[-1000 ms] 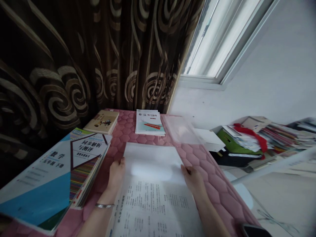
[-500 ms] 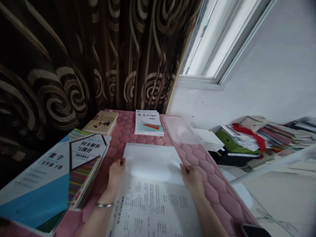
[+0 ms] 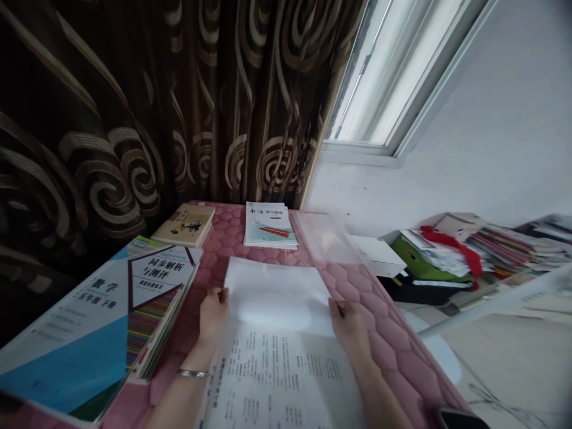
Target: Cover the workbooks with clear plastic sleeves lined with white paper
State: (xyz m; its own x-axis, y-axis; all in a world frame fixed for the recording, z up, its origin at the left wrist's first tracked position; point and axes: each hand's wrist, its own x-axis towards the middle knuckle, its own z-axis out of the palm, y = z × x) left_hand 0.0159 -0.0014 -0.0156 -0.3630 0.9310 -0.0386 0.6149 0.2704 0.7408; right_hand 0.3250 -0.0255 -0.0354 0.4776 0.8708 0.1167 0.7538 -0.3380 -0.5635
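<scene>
Between my hands is a stack of printed paper sheets (image 3: pixel 286 369), with columns of text on the near part and a blank white band along the far part. My left hand (image 3: pixel 214 316) is closed on the left edge of the sheets, a silver bracelet at its wrist. Closed on the right edge is my right hand (image 3: pixel 351 328), at about the same height. The near end of the sheets runs out of the bottom of the view.
A pink quilted tabletop (image 3: pixel 375 333) lies underneath. Workbooks (image 3: pixel 102 328) are piled at left, a tan book (image 3: pixel 185 225) behind them. A calligraphy booklet (image 3: pixel 270 226) and a clear plastic folder (image 3: pixel 328 238) lie at the back. Papers fill a shelf (image 3: pixel 513 244) at right; a phone-like dark object (image 3: pixel 460 418) sits at lower right.
The whole view has shifted slightly, with background things a little lower in the picture. Both hands keep their hold on the sheets, which have hardly moved.
</scene>
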